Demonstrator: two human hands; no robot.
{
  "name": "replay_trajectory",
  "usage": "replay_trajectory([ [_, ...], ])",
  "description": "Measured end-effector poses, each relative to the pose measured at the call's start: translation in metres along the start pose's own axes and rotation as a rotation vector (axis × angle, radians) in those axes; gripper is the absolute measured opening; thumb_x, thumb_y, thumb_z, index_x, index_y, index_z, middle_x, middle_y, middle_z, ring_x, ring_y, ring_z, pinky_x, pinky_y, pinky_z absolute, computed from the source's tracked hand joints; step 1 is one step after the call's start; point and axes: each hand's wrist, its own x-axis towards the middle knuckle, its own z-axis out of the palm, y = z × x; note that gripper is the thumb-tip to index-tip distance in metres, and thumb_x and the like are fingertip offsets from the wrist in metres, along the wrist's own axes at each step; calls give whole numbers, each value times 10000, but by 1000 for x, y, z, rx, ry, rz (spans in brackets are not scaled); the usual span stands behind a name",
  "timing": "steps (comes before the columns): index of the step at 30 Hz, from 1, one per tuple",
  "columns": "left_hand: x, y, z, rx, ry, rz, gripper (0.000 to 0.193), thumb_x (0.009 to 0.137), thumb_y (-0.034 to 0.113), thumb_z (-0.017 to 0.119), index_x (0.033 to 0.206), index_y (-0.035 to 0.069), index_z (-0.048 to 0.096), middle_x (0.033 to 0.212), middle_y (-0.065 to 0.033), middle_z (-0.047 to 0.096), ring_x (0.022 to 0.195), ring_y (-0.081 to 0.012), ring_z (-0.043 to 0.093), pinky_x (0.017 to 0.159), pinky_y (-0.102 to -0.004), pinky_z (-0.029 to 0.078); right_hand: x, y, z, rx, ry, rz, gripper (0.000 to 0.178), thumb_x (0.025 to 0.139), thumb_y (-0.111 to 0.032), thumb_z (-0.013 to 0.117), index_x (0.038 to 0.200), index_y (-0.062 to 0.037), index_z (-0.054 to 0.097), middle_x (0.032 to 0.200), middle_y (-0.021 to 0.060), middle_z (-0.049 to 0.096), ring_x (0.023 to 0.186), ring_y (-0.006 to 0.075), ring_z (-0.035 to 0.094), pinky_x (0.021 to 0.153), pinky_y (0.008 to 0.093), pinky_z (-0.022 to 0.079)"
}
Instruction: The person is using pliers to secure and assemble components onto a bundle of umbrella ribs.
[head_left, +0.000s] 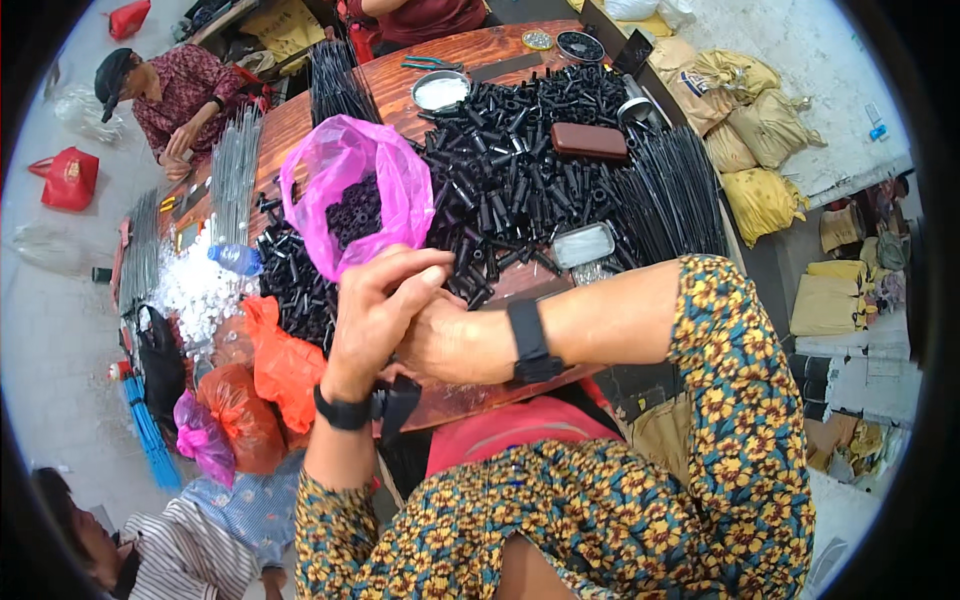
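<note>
My left hand (372, 305) lies across my right hand (440, 335), its thumb and a finger stretched out side by side. I see nothing held in it. The fingers of my right hand are mostly hidden beneath the left. Just beyond both hands stands an open pink plastic bag (410, 205) with small black ring-like parts (355, 210) inside. Black tubular parts (490, 200) are heaped beside the bag on the wooden table. A black band (345, 408) is around my left wrist, and another black band (530, 340) around my right.
Bundles of black rods (668, 195) and grey rods (235, 170) lie on the table. A brown case (588, 141) rests on the heap, near a clear tray (583, 245). White pieces (200, 295) and orange bags (240, 420) are at left. Other people sit around the table.
</note>
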Motion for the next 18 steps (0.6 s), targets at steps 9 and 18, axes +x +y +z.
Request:
replay_trajectory([
  [9, -2, -18, 44, -1156, -287, -211, 405, 837, 93, 636, 1213, -35, 557, 1162, -131, 637, 1069, -236, 616, 950, -396, 468, 12, 75, -97, 1870, 796, 727, 360, 948, -338, 535, 795, -28, 639, 679, 30, 616, 579, 88, 568, 501, 220, 434],
  [18, -30, 40, 83, -921, -259, -83, 458, 883, 72, 641, 1304, -49, 504, 1153, -108, 628, 1001, -158, 623, 877, -321, 516, -26, 100, -117, 2136, 1090, -235, 646, 999, -552, 263, 991, -19, 629, 747, 63, 526, 609, 170, 467, 558, 298, 387],
])
